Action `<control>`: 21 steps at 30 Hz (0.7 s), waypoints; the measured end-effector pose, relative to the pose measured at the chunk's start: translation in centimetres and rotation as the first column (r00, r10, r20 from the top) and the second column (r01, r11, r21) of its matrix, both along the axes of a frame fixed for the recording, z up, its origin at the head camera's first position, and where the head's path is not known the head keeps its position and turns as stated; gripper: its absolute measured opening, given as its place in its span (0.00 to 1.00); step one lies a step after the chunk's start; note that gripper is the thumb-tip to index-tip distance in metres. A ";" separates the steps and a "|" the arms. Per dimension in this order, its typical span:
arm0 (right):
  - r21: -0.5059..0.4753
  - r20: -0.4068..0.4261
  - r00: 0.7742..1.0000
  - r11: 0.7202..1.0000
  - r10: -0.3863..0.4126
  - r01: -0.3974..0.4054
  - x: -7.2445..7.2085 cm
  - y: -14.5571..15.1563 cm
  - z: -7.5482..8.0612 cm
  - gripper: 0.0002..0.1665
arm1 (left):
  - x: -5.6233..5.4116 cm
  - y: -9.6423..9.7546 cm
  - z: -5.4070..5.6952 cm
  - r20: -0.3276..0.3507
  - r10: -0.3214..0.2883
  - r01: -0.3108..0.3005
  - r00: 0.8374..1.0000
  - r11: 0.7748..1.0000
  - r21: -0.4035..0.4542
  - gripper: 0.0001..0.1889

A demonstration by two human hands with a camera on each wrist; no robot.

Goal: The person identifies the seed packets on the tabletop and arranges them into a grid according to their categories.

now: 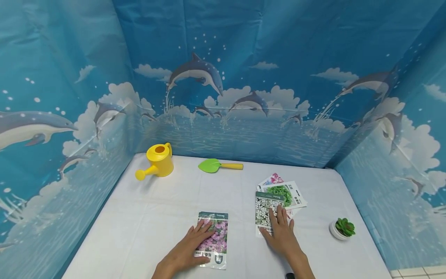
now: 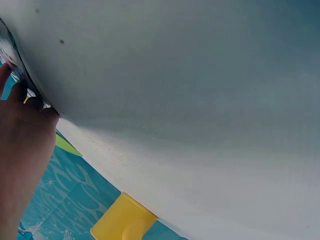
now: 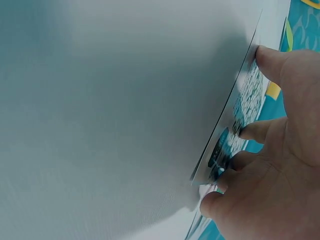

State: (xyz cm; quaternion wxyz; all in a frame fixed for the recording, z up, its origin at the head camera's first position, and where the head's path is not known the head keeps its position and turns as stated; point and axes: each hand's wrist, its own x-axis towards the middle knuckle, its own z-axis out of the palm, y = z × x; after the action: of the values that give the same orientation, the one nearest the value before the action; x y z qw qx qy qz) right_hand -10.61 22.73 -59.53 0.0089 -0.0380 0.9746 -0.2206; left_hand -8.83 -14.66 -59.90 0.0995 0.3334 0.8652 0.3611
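My left hand [image 1: 191,246] lies with spread fingers on a seed packet with pink flowers [image 1: 218,236], which is flat on the white table near the front middle. To the right, my right hand [image 1: 281,234] rests its fingertips on a seed packet with white flowers [image 1: 263,211]. That packet overlaps a packet with green leaves [image 1: 294,193] and another with pink blooms [image 1: 275,179], fanned out beneath it. In the right wrist view the thumb and fingers touch the face of the white-flower packet [image 3: 245,105]. The left wrist view shows the left hand [image 2: 25,135] at its edge, the packet mostly hidden.
A yellow watering can [image 1: 162,164] stands at the back left. Near the back edge lies a green trowel [image 1: 210,166] with a yellow handle. A small potted succulent [image 1: 343,229] sits at the right. Dolphin-print curtain [image 1: 223,131] encloses the table on three sides.
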 end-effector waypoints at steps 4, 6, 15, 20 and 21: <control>-0.006 -0.029 0.999 1.000 0.013 -0.014 0.7 -0.7 0.0 0.48 | 0.0 0.0 0.0 0.011 -0.004 0.004 1.000 1.000 0.000 0.44; -0.008 -0.040 0.999 1.000 0.020 -0.021 1.0 -1.0 -0.2 0.48 | -0.1 0.0 0.0 0.014 -0.005 0.005 1.000 1.000 0.004 0.44; -0.063 -0.098 0.994 0.997 0.044 -0.050 2.1 -2.4 -0.9 0.48 | -0.2 -0.2 -0.6 0.006 -0.009 0.008 1.000 0.999 0.031 0.43; -0.049 -0.055 0.997 0.998 0.046 -0.048 2.4 -2.9 -0.6 0.49 | -0.1 -0.1 -0.3 0.012 -0.013 0.013 1.000 1.000 0.024 0.44; -0.046 -0.044 0.998 0.998 0.045 -0.047 2.5 -3.1 -0.5 0.48 | -0.1 -0.1 -0.3 0.010 -0.013 0.012 1.000 1.000 0.018 0.44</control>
State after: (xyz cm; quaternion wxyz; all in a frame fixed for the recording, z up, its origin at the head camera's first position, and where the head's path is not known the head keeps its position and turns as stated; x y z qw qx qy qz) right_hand -8.10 19.65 -59.99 -0.0079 -0.0656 0.9680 -0.2422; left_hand -8.95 -14.74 -60.15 0.1032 0.3379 0.8593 0.3698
